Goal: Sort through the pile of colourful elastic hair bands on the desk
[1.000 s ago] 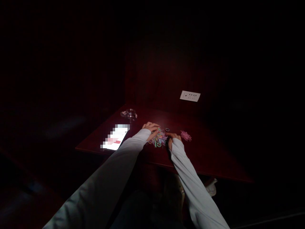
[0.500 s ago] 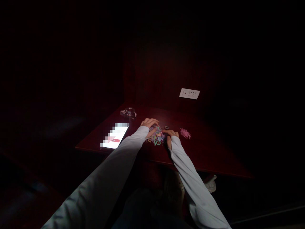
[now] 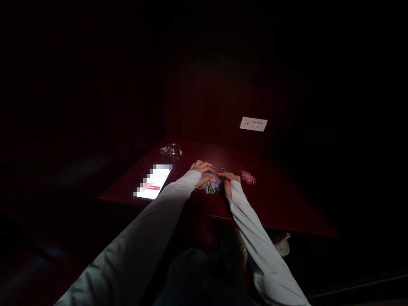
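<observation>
A pile of small multicoloured elastic bands (image 3: 210, 185) lies on the dark red table, with green, yellow, pink and purple ones among them. Over its far left side my left hand (image 3: 202, 167) reaches with fingers stretched out and thumb apart, touching the pile. My right hand (image 3: 232, 178) rests at the pile's right edge, its index finger pointing left and its thumb spread from the fingers. The fingertips of both hands come close together above the bands. I see nothing held in either hand. A small dark ring (image 3: 223, 170) sits just beyond them.
To the right is a separate heap of pink bands (image 3: 248, 177). A lit phone (image 3: 154, 182) lies left of my left forearm. Behind it stands a clear jar (image 3: 174, 149) beside small objects. The table (image 3: 270, 208) meets a wall bearing a white socket plate (image 3: 253, 124).
My left hand has shifted slightly right and nearer, over the pile. My right hand stays almost in place, and the two hands' fingertips are now closer together.
</observation>
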Demonstrator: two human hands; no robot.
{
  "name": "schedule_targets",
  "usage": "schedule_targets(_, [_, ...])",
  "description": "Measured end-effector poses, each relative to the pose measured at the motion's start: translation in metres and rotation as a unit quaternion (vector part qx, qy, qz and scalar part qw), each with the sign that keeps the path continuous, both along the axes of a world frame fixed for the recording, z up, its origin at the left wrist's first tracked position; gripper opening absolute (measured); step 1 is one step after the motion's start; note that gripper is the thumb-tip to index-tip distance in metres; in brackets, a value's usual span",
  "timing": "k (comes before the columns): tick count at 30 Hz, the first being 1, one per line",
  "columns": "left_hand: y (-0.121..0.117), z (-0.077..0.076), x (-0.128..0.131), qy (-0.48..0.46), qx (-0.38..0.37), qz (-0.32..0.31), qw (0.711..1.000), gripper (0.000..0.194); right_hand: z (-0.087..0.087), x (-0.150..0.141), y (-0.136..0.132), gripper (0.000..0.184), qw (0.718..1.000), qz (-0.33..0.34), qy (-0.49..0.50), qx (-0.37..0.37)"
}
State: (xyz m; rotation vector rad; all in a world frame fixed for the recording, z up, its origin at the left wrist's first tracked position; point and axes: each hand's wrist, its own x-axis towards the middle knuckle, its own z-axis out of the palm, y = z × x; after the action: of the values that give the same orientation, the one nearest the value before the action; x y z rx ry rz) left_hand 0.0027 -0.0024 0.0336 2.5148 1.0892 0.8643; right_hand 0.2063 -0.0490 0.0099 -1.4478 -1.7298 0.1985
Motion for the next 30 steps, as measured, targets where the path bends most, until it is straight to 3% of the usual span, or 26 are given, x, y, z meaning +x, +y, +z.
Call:
schedule_targets(7, [-0.0011,0.0006,0.0005,0.001,-0.002,-0.013,1.0,0.03,0.0043,0.0025,-0.0063,0.03,0.997,-0.072,0.003,-0.002])
schedule_targets(12, [0.0013,-0.0013,0.003,0.003,-0.007,-0.001,1.0,0.031,0.0021,0.0014,-0.0085,0.028,0.996,-0.062,-0.056,0.009])
schedule_targets(19, [0.0045,-0.0067,0.0002,-0.003,0.001,-0.029,1.0,0.029,0.0066,-0.0002,-0.0065,0.026,0.992,-0.043,-0.119,-0.012])
schedule_targets(30, [0.003,-0.0029,0.0013,0.002,0.005,0.004,1.0,0.022,0.0099,-0.0024,-0.007,0.018,0.994,-0.057,-0.096,-0.004])
